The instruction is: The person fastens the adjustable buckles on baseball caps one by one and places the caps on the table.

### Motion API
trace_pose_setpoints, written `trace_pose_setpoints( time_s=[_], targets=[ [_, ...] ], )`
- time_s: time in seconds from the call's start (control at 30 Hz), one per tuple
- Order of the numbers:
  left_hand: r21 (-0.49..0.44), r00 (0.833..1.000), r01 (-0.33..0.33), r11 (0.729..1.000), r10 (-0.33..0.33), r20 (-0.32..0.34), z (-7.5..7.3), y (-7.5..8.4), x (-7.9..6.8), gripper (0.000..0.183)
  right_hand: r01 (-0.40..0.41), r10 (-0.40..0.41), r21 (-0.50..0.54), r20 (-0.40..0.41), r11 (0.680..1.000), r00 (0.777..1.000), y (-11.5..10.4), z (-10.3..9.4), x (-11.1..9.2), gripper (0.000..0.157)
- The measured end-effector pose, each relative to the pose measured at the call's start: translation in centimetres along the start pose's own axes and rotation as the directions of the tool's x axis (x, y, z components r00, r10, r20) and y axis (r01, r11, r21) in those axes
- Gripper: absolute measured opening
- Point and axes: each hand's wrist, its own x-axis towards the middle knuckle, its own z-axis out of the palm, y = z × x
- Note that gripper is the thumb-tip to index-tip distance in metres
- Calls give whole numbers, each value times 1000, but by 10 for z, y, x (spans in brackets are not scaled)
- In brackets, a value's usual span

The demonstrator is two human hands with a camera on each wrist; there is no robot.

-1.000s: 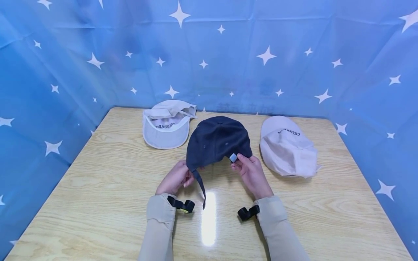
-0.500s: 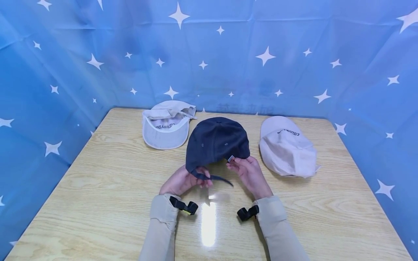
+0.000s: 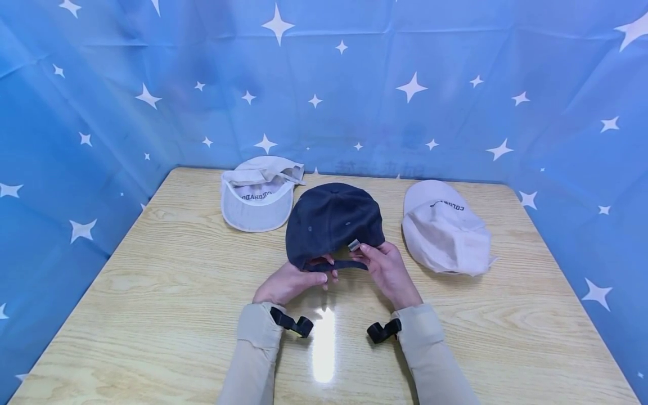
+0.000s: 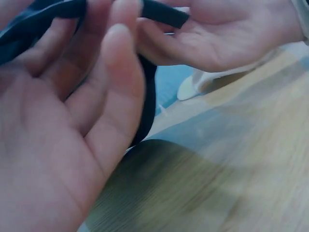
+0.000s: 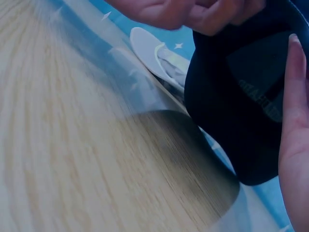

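A navy baseball cap (image 3: 331,216) is held above the middle of the table, its back opening facing me. Its loose strap (image 3: 345,265) now stretches across that opening. My left hand (image 3: 287,284) is at the cap's lower left, with the strap held among its fingers; in the left wrist view the strap's free end (image 4: 166,14) sticks out past them towards the other hand. By the silver buckle (image 3: 354,245), my right hand (image 3: 391,271) pinches the cap's right back edge. The right wrist view shows the cap's dark inside (image 5: 231,96), with the brim hanging down.
On the wooden table (image 3: 167,292), a pale cap (image 3: 258,214) lies at the back left with its underside showing. Another pale cap (image 3: 445,230) lies at the back right. A blue star-patterned curtain (image 3: 354,84) surrounds the table's back and sides.
The strap hung straight down and has swung up to the right, across the back opening. My left hand moved right and took it. The cap shifted slightly left; the right hand barely moved.
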Motion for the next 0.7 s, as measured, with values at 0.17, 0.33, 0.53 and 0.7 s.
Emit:
trace_pose_setpoints(
  time_s=[0.17,0.33,0.53,0.7],
  targets=[
    [48,994,35,998,-30,-102,8,-6,7,32,-14,14,29,-32,999,999,1,2,0,11],
    [136,973,169,976,-143,-182,16,-14,11,36,-8,9,19,-65,1000,998,1,5,-1,12],
    [196,947,281,939,-239,-214,22,-24,18,49,-5,9,58,-71,998,997,2,5,0,12],
    [211,911,370,905,-309,-272,26,-29,23,53,-13,18,119,-40,993,999,2,5,1,12]
  ],
)
